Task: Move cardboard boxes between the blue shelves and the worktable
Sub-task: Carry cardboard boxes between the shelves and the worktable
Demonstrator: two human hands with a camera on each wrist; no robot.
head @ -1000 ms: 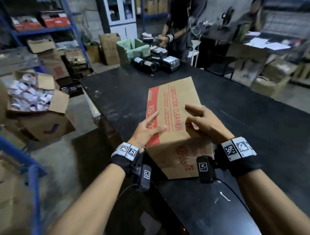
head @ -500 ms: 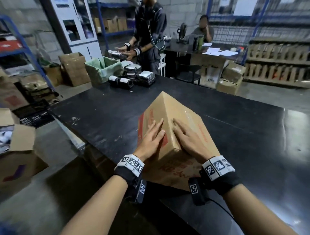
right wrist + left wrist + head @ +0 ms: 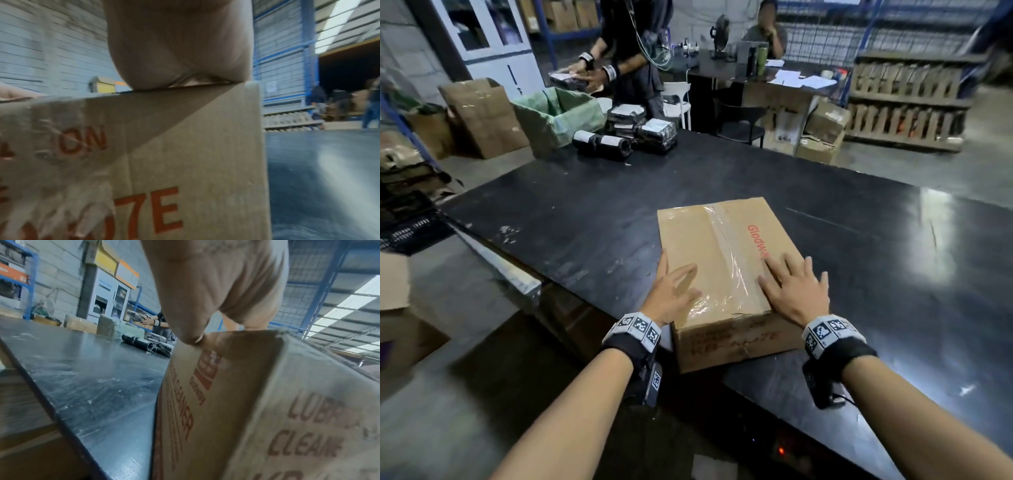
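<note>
The left hand [image 3: 672, 292] lies flat, fingers straight, on the top left of the taped brown cardboard box [image 3: 717, 253]. The box sits on the black tabletop [image 3: 585, 219] at 6 o'clock, near its front edge. The right hand [image 3: 796, 291], fingers spread wide, presses the box's top right corner.

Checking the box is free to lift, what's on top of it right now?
Only both hands: the left hand and right hand rest flat on the taped cardboard box. The surface under the palms is covered.
</note>
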